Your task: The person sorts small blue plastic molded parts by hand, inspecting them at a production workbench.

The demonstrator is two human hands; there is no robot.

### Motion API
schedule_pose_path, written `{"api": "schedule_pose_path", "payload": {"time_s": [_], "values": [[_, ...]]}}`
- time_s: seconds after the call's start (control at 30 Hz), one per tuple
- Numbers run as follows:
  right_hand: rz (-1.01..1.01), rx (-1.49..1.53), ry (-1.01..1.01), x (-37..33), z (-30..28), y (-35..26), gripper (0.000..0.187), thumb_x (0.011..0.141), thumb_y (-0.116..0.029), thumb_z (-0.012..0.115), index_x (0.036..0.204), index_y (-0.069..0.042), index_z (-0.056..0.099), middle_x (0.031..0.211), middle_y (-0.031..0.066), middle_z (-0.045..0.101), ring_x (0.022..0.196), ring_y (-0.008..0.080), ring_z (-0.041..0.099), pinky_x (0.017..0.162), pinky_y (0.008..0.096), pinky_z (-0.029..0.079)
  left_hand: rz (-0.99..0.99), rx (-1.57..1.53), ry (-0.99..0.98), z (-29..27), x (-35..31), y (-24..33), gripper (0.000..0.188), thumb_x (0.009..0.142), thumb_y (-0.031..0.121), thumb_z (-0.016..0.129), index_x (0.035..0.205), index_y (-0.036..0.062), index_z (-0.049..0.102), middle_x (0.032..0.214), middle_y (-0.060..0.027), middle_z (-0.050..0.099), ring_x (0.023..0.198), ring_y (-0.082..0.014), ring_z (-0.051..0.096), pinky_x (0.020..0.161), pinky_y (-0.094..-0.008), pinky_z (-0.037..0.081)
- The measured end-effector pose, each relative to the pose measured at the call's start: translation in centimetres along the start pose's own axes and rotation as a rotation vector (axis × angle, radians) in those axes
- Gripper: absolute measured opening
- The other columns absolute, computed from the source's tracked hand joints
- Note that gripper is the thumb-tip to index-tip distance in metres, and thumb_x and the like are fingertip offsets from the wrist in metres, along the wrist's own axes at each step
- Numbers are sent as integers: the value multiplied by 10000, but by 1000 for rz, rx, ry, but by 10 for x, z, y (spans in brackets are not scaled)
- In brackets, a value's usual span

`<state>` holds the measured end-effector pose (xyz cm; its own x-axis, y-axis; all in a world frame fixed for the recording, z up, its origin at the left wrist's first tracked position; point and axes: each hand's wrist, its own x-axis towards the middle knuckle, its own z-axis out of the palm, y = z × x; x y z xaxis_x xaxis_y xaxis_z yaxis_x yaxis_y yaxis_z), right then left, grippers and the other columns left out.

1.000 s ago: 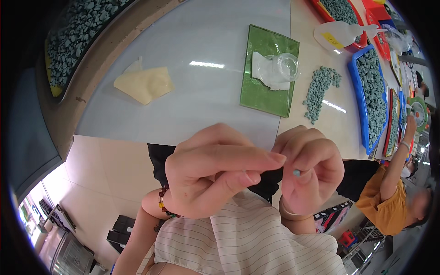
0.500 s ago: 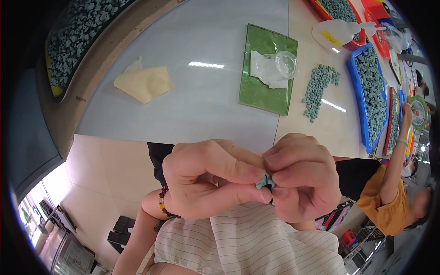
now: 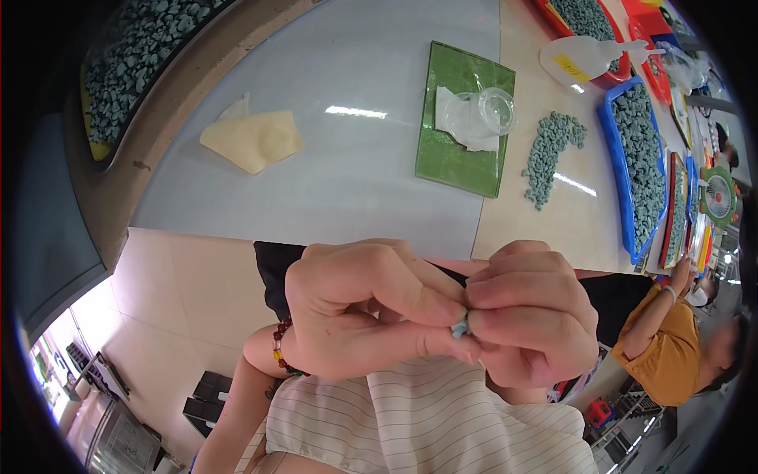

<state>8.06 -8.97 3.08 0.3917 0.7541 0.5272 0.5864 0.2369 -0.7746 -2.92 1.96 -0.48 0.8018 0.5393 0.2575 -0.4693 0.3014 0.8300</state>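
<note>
In front of my body, both hands meet at a small blue-green moulded piece (image 3: 460,326), mostly covered by fingertips. My left hand (image 3: 359,308), with a beaded bracelet at its wrist, pinches it from the left between thumb and forefinger. From the other side my right hand (image 3: 541,316) grips it, fingers curled. Its exact kind cannot be made out. Beyond the hands lies a green glass-like plate (image 3: 462,170) bearing a white cloth or paper (image 3: 454,114) and a small clear cup (image 3: 496,110). Loose grey-green pieces (image 3: 545,162) are heaped beside the plate.
A blue tray (image 3: 620,170) full of similar pieces stands at the right, with a red tray (image 3: 564,28) and white squeeze bottle (image 3: 572,59) behind. A beige cloth (image 3: 257,142) lies at left on the table. Another person's orange sleeve (image 3: 663,347) shows at far right.
My hands have shifted slightly right, and the fingertips now cover more of the piece. At far right, the other person's arm has come down from beside the trays.
</note>
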Motion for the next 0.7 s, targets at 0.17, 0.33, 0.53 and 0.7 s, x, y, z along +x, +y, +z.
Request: {"api": "schedule_pose_path", "payload": {"time_s": [0.17, 0.33, 0.53, 0.7], "values": [[91, 166, 131, -2, 6, 4, 245, 572, 22, 695, 806, -26, 643, 804, 79, 608, 667, 209, 588, 558, 276, 476, -175, 0, -91, -3, 1, 3, 378, 608, 191, 819, 775, 49, 511, 686, -81, 619, 514, -69, 463, 438, -199, 330], [-20, 42, 9, -1, -3, 10, 293, 557, -32, 723, 841, -27, 652, 792, 66, 586, 636, 195, 553, 551, 283, 463, -340, -158, -102, -2, 0, -3, 315, 635, 85, 791, 828, 18, 552, 814, -44, 639, 540, 6, 405, 464, -147, 280], [59, -620, 378, 6, -45, 19, 269, 654, -38, 668, 920, -8, 639, 768, 48, 584, 646, 144, 511, 577, 234, 403, -477, -273, 196, 9, 7, 13, 413, 769, 369, 675, 829, 71, 394, 676, -48, 494, 580, -86, 458, 473, -171, 294], [318, -966, 584, 8, -120, 68, 208, 765, -68, 641, 966, -12, 636, 719, -1, 585, 631, 59, 487, 550, 181, 344, -428, -252, 313, 7, 17, 12, 158, 931, 164, 401, 828, 52, 357, 697, -82, 467, 611, -201, 576, 455, -219, 367]]}}
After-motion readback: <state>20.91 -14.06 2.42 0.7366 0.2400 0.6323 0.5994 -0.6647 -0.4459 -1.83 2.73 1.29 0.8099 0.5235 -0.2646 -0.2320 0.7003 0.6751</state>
